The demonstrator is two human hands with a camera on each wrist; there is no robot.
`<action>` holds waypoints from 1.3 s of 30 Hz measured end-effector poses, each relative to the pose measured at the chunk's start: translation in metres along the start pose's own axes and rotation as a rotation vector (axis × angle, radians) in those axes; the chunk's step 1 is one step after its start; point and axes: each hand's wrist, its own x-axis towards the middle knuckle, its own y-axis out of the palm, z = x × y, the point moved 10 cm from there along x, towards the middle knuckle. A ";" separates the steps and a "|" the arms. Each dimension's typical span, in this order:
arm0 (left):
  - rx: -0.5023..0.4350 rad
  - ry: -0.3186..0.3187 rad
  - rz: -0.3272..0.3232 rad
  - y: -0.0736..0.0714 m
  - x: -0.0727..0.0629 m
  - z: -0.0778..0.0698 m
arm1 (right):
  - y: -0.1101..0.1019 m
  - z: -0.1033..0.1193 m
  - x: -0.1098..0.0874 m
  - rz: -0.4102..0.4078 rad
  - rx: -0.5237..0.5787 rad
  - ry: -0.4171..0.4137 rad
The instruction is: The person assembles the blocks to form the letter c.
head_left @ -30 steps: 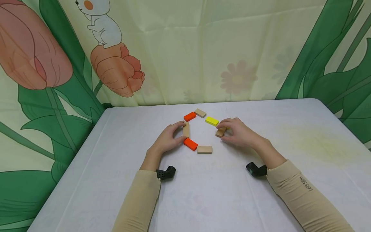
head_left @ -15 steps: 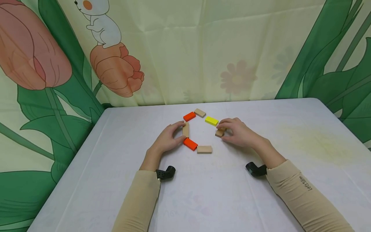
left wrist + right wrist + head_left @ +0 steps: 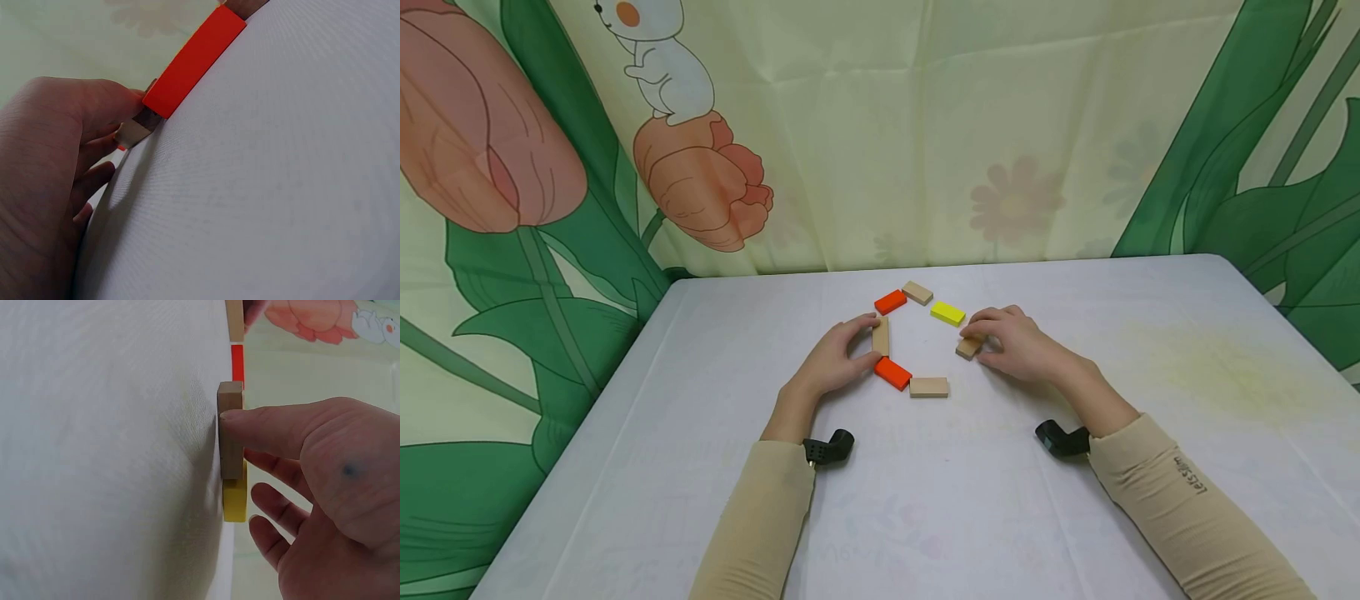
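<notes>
Several flat rectangular blocks lie in an open ring on the white cloth. My left hand [image 3: 831, 358] grips a plain wooden block [image 3: 881, 337] lengthwise, index finger at its far end and thumb at its near end, beside a red block [image 3: 892, 373]. On the ring's right side my right hand [image 3: 1018, 343] pinches another plain wooden block [image 3: 967, 348], its thumb flat on the side of this block [image 3: 230, 450] in the right wrist view. The hand partly covers that block in the head view. A yellow block [image 3: 948, 313] lies just beyond it.
At the ring's far side are a second red block [image 3: 891, 302] and a wooden block [image 3: 917, 292]. One more wooden block [image 3: 929, 387] lies at the near side. A printed curtain [image 3: 880, 133] hangs behind the table's far edge.
The right hand has shifted its wooden block slightly toward the near side, turning it a little, with more distance from the yellow block. The left hand has stayed in place.
</notes>
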 end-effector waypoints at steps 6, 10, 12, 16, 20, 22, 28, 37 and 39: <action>-0.007 0.002 -0.001 0.000 0.000 0.000 | 0.000 0.000 0.000 -0.003 0.000 0.013; -0.010 -0.001 -0.002 0.000 -0.001 0.000 | -0.001 -0.001 0.001 -0.009 -0.012 0.031; -0.011 -0.001 -0.003 0.000 -0.001 0.000 | -0.001 -0.001 0.001 -0.011 -0.017 0.039; -0.010 -0.002 -0.002 0.000 0.000 0.001 | -0.002 -0.002 0.001 -0.016 -0.028 0.048; -0.008 -0.007 -0.002 0.001 0.001 0.002 | -0.001 -0.002 0.001 -0.019 -0.036 0.052; -0.007 -0.007 -0.002 0.001 0.001 0.002 | -0.001 -0.003 0.001 -0.017 -0.042 0.053; -0.006 -0.008 0.000 0.001 0.001 0.002 | 0.000 -0.003 0.002 -0.016 -0.061 0.059; -0.002 -0.008 -0.001 0.000 0.001 0.002 | 0.000 -0.002 0.002 -0.023 -0.073 0.054; -0.002 -0.009 -0.001 0.000 0.000 0.002 | 0.000 -0.002 0.002 -0.020 -0.076 0.056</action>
